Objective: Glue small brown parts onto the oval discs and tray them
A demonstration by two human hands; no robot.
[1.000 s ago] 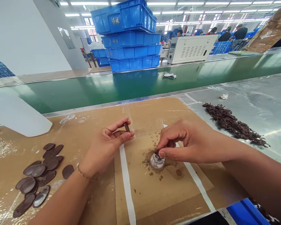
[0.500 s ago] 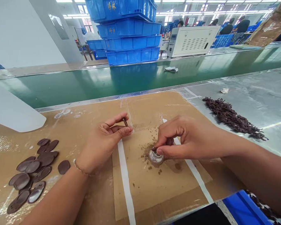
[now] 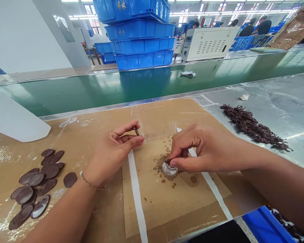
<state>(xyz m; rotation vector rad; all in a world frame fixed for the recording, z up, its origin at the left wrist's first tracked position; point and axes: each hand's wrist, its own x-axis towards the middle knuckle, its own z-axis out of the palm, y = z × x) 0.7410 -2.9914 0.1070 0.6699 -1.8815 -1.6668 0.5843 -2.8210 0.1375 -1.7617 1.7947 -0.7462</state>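
My left hand (image 3: 114, 148) pinches a thin dark brown piece (image 3: 136, 131) between thumb and fingers, above the brown board. In my right hand (image 3: 197, 148), thumb and forefinger grip a small dark brown piece (image 3: 168, 162) at the rim of a small round dish (image 3: 170, 169) with whitish contents. Brown spots surround the dish on a taped cardboard sheet (image 3: 164, 209). Flat dark brown oval pieces (image 3: 50, 172) lie in a loose pile left of my left forearm, with one (image 3: 70, 180) set apart. A heap of dark, twisted small pieces (image 3: 253, 126) rests at the right.
A white container (image 3: 15, 118) stands at the left edge. Behind the board runs a green belt (image 3: 91, 91) with a folded cloth (image 3: 188, 74) on it. Beyond are stacked blue crates (image 3: 144, 60) and a beige metal box (image 3: 210, 44). A blue bin (image 3: 266, 226) sits at lower right.
The folded cloth on the green belt has shifted slightly to the right. Both hands keep nearly the same pose and grips.
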